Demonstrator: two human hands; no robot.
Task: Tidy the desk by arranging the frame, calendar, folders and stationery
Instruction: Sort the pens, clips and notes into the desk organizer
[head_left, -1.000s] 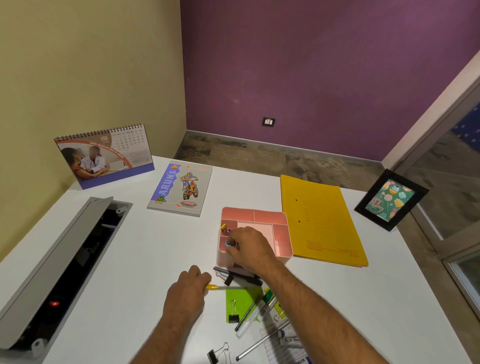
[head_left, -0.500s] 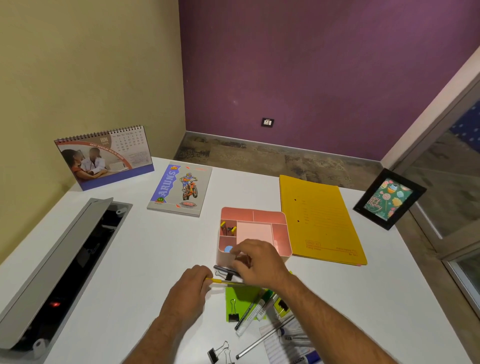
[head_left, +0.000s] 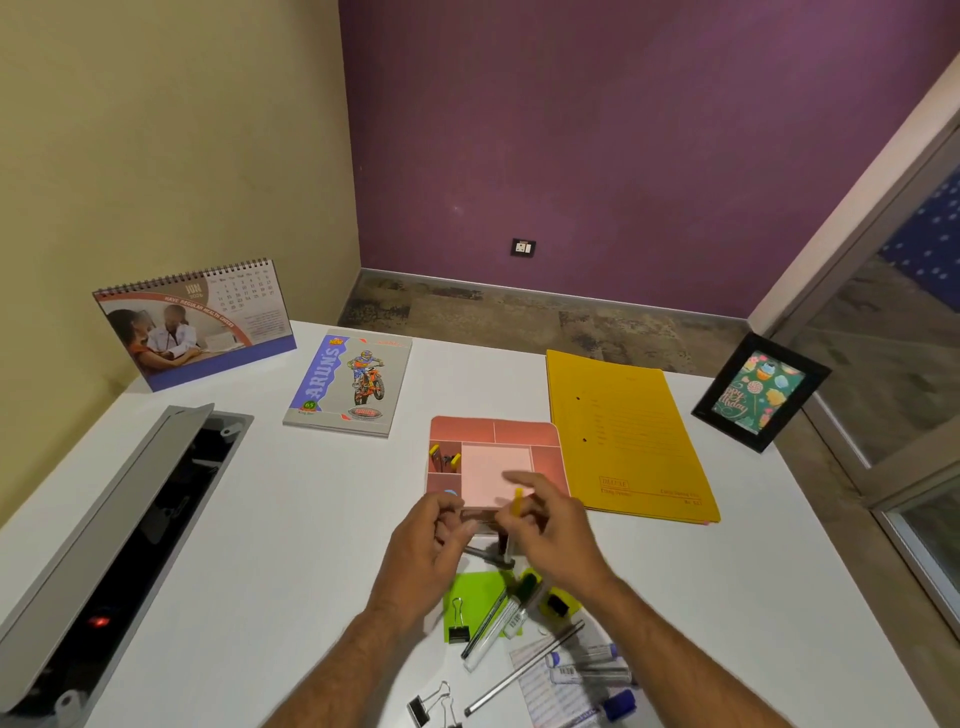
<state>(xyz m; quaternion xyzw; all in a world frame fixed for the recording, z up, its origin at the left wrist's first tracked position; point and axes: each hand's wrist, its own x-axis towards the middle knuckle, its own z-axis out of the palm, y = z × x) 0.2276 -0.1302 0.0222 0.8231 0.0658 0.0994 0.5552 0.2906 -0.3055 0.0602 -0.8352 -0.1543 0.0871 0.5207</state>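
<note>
While two hands meet at the pink tray's (head_left: 519, 430) near edge, the right hand (head_left: 558, 525) pinches one yellow-capped pen (head_left: 514, 519); the blurry left hand's (head_left: 426, 545) grip is unclear.

Your organizer tray (head_left: 548, 434) sits between the notebook (head_left: 347, 384) at left and the folders (head_left: 631, 441) at right, pens (head_left: 519, 675) nearer you.

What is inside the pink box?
The pink box has small yellow-tipped things in a left pocket and something blue below. Its near edge is hidden behind both hands.
</note>
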